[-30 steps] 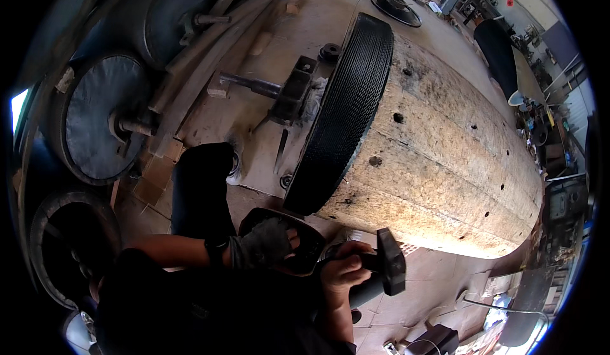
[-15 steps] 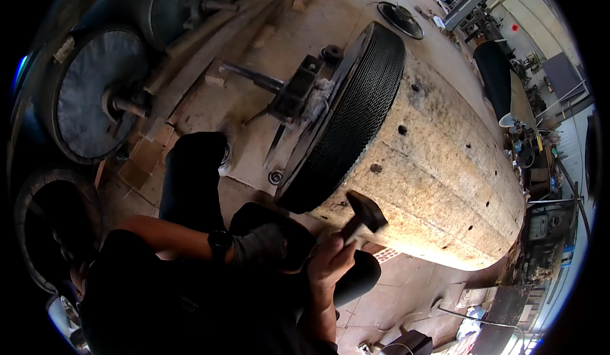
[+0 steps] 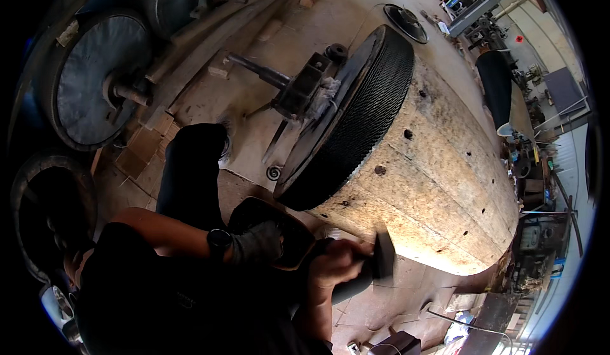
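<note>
Presently; right hand (image 3: 337, 263): fingers wrapped around hammer (image 3: 384, 255); gloved left hand (image 3: 258, 242): at dark container (image 3: 293, 227), fingers' hold unclear

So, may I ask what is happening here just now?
A person's bare right hand grips a dark-headed hammer, its head blurred near a large, mottled tan drum with dark holes; contact is unclear. The grey-gloved left hand is at a dark, open container. The drum lies on its side, a black ridged band around one end.
</note>
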A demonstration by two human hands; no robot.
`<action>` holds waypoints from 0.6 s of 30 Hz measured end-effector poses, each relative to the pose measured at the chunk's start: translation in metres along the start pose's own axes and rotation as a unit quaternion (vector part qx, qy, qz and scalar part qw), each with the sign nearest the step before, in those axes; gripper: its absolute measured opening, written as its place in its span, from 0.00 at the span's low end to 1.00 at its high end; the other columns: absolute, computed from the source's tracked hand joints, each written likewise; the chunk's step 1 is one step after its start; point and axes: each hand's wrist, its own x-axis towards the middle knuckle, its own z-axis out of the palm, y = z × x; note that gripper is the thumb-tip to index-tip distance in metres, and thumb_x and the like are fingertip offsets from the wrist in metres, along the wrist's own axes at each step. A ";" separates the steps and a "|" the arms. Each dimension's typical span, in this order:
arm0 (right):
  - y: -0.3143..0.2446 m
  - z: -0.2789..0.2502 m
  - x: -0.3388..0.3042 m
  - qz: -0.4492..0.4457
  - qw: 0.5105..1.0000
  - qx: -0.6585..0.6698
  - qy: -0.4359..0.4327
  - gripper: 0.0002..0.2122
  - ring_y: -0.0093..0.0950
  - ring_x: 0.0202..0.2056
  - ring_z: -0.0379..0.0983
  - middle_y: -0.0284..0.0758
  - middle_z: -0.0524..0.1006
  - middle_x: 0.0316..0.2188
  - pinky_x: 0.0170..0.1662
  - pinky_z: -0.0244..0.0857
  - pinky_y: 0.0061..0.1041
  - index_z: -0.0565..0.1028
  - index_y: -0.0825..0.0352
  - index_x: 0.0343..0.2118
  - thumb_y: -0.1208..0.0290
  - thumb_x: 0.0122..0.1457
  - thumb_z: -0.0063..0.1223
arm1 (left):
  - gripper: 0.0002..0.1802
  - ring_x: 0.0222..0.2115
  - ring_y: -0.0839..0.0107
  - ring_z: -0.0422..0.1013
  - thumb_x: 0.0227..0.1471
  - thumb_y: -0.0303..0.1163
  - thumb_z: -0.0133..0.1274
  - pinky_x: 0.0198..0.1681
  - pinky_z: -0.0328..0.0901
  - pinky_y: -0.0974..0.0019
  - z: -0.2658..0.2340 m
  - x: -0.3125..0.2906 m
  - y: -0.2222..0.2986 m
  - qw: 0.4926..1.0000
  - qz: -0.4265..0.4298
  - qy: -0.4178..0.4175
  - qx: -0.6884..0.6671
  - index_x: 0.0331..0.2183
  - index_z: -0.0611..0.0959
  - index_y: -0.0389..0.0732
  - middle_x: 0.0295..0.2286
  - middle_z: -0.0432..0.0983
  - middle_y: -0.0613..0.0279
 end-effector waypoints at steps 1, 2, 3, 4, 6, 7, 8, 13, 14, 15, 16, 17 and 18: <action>-0.001 -0.002 -0.001 0.062 0.978 -0.176 -0.091 0.08 0.37 0.26 0.78 0.46 0.76 0.27 0.25 0.68 0.36 0.69 0.72 0.33 0.71 0.63 0.46 | 0.12 0.24 0.48 0.74 0.52 0.32 0.52 0.28 0.67 0.50 0.002 0.000 -0.002 1.000 0.014 0.017 0.015 0.26 0.81 0.33 0.23 0.76 0.42; -0.002 -0.002 0.001 0.139 0.972 -0.147 -0.118 0.08 0.39 0.27 0.79 0.48 0.76 0.26 0.26 0.69 0.38 0.70 0.73 0.35 0.71 0.63 0.48 | 0.12 0.23 0.48 0.73 0.52 0.32 0.51 0.28 0.67 0.50 0.004 -0.002 -0.003 1.000 0.012 0.013 -0.015 0.26 0.81 0.33 0.23 0.76 0.42; -0.007 -0.001 0.003 0.215 0.959 -0.117 -0.144 0.09 0.42 0.27 0.79 0.51 0.75 0.25 0.28 0.69 0.39 0.72 0.74 0.37 0.71 0.63 0.49 | 0.12 0.23 0.48 0.73 0.53 0.32 0.51 0.28 0.67 0.50 0.007 -0.004 -0.004 0.999 0.010 0.010 -0.046 0.26 0.81 0.33 0.22 0.76 0.42; -0.016 -0.007 -0.002 0.184 0.974 -0.072 -0.109 0.09 0.41 0.24 0.78 0.49 0.75 0.22 0.27 0.70 0.38 0.72 0.74 0.36 0.70 0.63 0.48 | 0.13 0.23 0.48 0.73 0.54 0.33 0.50 0.28 0.67 0.50 0.005 -0.003 -0.004 0.997 0.005 0.005 -0.077 0.27 0.81 0.33 0.22 0.75 0.43; -0.011 -0.009 -0.013 0.112 0.992 0.054 0.004 0.09 0.37 0.19 0.74 0.44 0.76 0.20 0.27 0.70 0.34 0.71 0.73 0.30 0.71 0.62 0.46 | 0.13 0.24 0.50 0.73 0.55 0.33 0.50 0.29 0.67 0.50 -0.001 -0.001 -0.004 0.999 0.028 0.024 0.013 0.28 0.81 0.34 0.23 0.76 0.45; -0.008 -0.012 -0.011 0.068 0.994 0.083 0.017 0.09 0.35 0.20 0.73 0.43 0.75 0.21 0.27 0.70 0.33 0.69 0.72 0.27 0.72 0.62 0.46 | 0.13 0.25 0.50 0.73 0.55 0.34 0.50 0.29 0.67 0.51 -0.005 -0.001 -0.005 0.997 0.039 0.033 0.058 0.28 0.81 0.34 0.23 0.76 0.46; -0.004 -0.015 -0.009 0.025 0.993 0.111 0.030 0.10 0.34 0.21 0.73 0.41 0.75 0.23 0.28 0.71 0.31 0.68 0.72 0.25 0.72 0.62 0.45 | 0.12 0.27 0.51 0.74 0.54 0.33 0.50 0.30 0.68 0.51 -0.015 -0.002 -0.004 0.995 0.068 0.008 0.075 0.31 0.82 0.34 0.26 0.77 0.46; -0.006 0.002 0.009 0.133 0.975 -0.142 -0.109 0.07 0.44 0.22 0.77 0.45 0.75 0.20 0.20 0.66 0.35 0.70 0.72 0.32 0.72 0.62 0.50 | 0.15 0.34 0.54 0.75 0.54 0.34 0.50 0.33 0.68 0.54 -0.050 -0.001 0.005 0.993 0.093 -0.014 0.064 0.38 0.82 0.34 0.35 0.77 0.47; -0.009 -0.004 0.002 0.132 0.983 -0.094 -0.089 0.08 0.43 0.21 0.76 0.44 0.76 0.20 0.21 0.67 0.34 0.70 0.72 0.31 0.72 0.62 0.50 | 0.14 0.34 0.54 0.75 0.53 0.34 0.50 0.33 0.68 0.54 -0.059 0.003 0.006 0.994 0.090 0.011 0.056 0.37 0.81 0.34 0.35 0.76 0.48; -0.015 -0.011 -0.007 0.137 0.987 -0.048 -0.074 0.08 0.42 0.20 0.76 0.42 0.76 0.19 0.21 0.67 0.34 0.71 0.72 0.30 0.72 0.63 0.50 | 0.13 0.34 0.55 0.74 0.53 0.34 0.51 0.34 0.68 0.55 -0.071 0.006 0.009 0.995 0.084 0.031 0.044 0.36 0.81 0.35 0.35 0.76 0.49; -0.022 -0.011 -0.008 0.094 0.995 -0.019 -0.024 0.06 0.35 0.20 0.76 0.38 0.76 0.20 0.20 0.66 0.33 0.71 0.71 0.28 0.76 0.62 0.48 | 0.13 0.34 0.55 0.74 0.53 0.35 0.51 0.34 0.68 0.55 -0.082 0.010 0.011 0.995 0.082 0.048 0.029 0.35 0.80 0.35 0.34 0.75 0.50; -0.005 -0.017 -0.021 0.057 0.998 -0.021 0.017 0.07 0.30 0.20 0.74 0.34 0.76 0.22 0.19 0.65 0.31 0.72 0.70 0.28 0.76 0.62 0.46 | 0.11 0.33 0.56 0.74 0.51 0.33 0.52 0.33 0.68 0.55 -0.095 0.015 0.012 0.993 0.086 0.074 0.019 0.34 0.79 0.36 0.34 0.75 0.51; 0.011 -0.021 -0.029 0.017 0.998 -0.012 0.054 0.07 0.25 0.20 0.72 0.31 0.76 0.24 0.17 0.63 0.28 0.72 0.69 0.28 0.75 0.63 0.45 | 0.09 0.33 0.56 0.73 0.49 0.31 0.54 0.32 0.68 0.55 -0.115 0.021 0.016 0.992 0.080 0.098 0.016 0.33 0.78 0.37 0.34 0.75 0.52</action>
